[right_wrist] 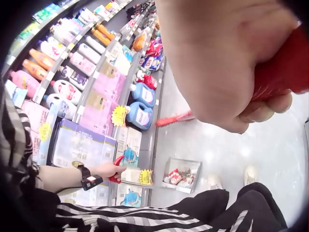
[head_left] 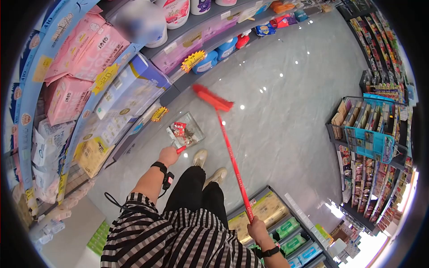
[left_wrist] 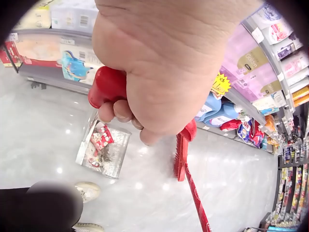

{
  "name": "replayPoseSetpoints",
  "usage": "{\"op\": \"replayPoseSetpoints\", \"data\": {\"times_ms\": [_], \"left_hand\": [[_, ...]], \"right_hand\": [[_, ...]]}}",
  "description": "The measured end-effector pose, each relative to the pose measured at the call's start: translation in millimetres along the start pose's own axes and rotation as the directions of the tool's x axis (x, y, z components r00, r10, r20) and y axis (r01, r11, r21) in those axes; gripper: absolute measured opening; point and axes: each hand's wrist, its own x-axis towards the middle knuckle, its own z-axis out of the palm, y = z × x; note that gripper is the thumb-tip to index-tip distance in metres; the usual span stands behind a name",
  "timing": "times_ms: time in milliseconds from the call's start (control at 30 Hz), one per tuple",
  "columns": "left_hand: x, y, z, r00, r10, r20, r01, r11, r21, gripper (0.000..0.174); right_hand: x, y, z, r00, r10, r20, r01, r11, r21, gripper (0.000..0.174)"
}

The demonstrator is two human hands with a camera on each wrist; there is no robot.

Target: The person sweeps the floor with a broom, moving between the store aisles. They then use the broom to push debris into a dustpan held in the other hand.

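Observation:
My left hand (head_left: pixel 168 156) grips the red handle (left_wrist: pixel 107 87) of a dustpan. The dustpan's clear pan (head_left: pixel 196 126) is low by the floor in front of my shoes, with a red wrapper (head_left: pixel 179 129) and other litter in it. My right hand (head_left: pixel 258 230) holds a broom by its long red stick (head_left: pixel 235 169), fingers curled round the upper end. The broom's red head (head_left: pixel 212 98) lies beyond the pan, close to the foot of the shelf. In the right wrist view, the right hand (right_wrist: pixel 227 63) hides most of the stick.
Store shelves (head_left: pixel 134 129) with boxes and packs run along the left. Blue detergent bottles (head_left: pixel 205 63) stand on the bottom shelf near the broom head. A low display (head_left: pixel 268 212) stands by my right arm, and a snack rack (head_left: pixel 371 129) is at the far right.

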Motion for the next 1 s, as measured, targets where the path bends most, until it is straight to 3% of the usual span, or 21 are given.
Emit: {"op": "replayPoseSetpoints", "data": {"times_ms": [67, 167, 300, 367, 400, 433, 500, 633, 833, 900, 1000], "left_hand": [[0, -3, 2, 1.000, -0.023, -0.007, 0.023, 1.000, 0.021, 0.032], [-3, 0, -6, 0.996, -0.070, 0.060, 0.069, 0.997, 0.030, 0.030], [-12, -3, -6, 0.997, -0.038, 0.061, 0.034, 0.998, 0.062, 0.029], [-20, -4, -6, 0.996, -0.071, 0.058, 0.070, 0.997, 0.017, 0.030], [-22, -8, -4, 0.996, -0.062, 0.058, 0.061, 0.998, 0.015, 0.030], [-24, -14, -1, 0.997, -0.053, 0.059, 0.052, 0.998, 0.018, 0.030], [-29, -24, 3, 0.997, -0.052, 0.054, 0.051, 0.999, 0.016, 0.031], [-41, -40, 6, 0.999, -0.033, 0.032, 0.032, 0.999, 0.018, 0.033], [-50, -56, 17, 0.996, -0.083, 0.040, 0.082, 0.996, 0.024, 0.032], [-47, -63, 23, 0.996, -0.081, 0.028, 0.080, 0.996, 0.044, 0.032], [-51, -63, 24, 0.988, -0.146, 0.056, 0.144, 0.989, 0.030, 0.031]], "right_hand": [[-11, -2, 2, 0.985, 0.013, 0.171, -0.011, 1.000, -0.009, 0.026], [-40, 3, 0, 0.959, -0.012, 0.283, 0.008, 1.000, 0.017, 0.028], [-90, 12, -24, 0.950, -0.134, 0.281, 0.107, 0.988, 0.108, 0.030], [-105, -3, -42, 0.971, -0.014, 0.240, -0.033, 0.981, 0.189, 0.028], [-101, 19, -28, 0.980, -0.007, 0.198, -0.003, 0.999, 0.049, 0.026], [-94, 19, -26, 0.981, -0.004, 0.192, -0.005, 0.999, 0.046, 0.026], [-78, 19, -28, 0.998, -0.050, 0.023, 0.052, 0.994, -0.101, 0.024], [-38, 2, -19, 0.999, -0.026, -0.038, 0.022, 0.995, -0.094, 0.021], [-32, -15, 4, 0.987, -0.013, 0.162, 0.026, 0.997, -0.075, 0.026], [-41, -11, 2, 0.945, -0.104, 0.311, 0.114, 0.993, -0.016, 0.027], [-69, 0, -18, 0.921, -0.150, 0.361, 0.130, 0.988, 0.079, 0.030]]}}
